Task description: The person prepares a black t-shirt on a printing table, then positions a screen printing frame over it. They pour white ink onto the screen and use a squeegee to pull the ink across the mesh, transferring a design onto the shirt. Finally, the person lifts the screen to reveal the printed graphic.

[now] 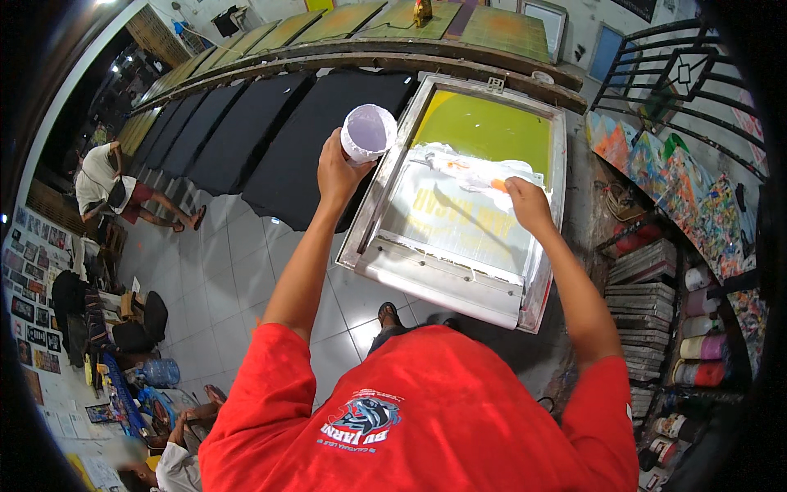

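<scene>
White paste [523, 170] spread over a framed screen [559, 135], a cup [368, 131] raised beside it.
The left hand [338, 174] curls around the cup above black cloth [299, 156], near the frame's left edge; the right hand [531, 205] pinches an orange-handled tool [498, 185] over the screen, at the paste.

1 round cup [368, 133], pale lavender inside with a thick white coating around its rim, is held up in the left hand [338, 170], tilted so that its mouth shows. The right hand [529, 202] grips 1 small orange-handled tool [499, 185], its far end hard to make out amid white paste [525, 170]. That paste spreads across the middle of 1 metal-rimmed screen frame [560, 139], whose mesh is yellow-green above it and pale grey with faint yellow lettering below.
</scene>
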The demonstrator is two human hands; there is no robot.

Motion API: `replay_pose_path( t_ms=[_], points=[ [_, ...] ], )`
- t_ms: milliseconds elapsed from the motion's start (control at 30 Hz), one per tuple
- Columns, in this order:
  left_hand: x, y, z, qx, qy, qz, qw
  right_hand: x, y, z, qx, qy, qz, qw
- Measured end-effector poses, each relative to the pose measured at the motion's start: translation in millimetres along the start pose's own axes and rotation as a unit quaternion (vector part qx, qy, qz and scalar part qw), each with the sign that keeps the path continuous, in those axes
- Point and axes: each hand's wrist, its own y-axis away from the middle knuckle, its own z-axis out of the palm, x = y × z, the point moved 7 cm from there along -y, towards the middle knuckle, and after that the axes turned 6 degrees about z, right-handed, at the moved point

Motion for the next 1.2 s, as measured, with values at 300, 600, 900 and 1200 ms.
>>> replay_pose_path(
  t_ms=[300, 600, 900, 1200],
  points=[
    [-4.1, 4.3, -10.3, 0.008, 0.01, -0.015, 1.0, -34.7, -9.3, 39.6, -0.024, 0.271, -0.114, 0.955],
    [-5.7, 7.4, -10.5, -0.002, 0.012, -0.035, 0.999, -36.2, 0.6, 33.7, -0.021, 0.295, -0.159, 0.942],
    [-5.6, 7.5, -4.0, -0.006, 0.029, -0.031, 0.999, -37.4, 7.2, 20.2, -0.022, 0.296, -0.165, 0.941],
    [6.5, 5.7, -9.0, -0.009, 0.048, -0.04, 0.998, -40.6, 17.3, -4.3, -0.013, 0.292, -0.184, 0.939]
  ],
)
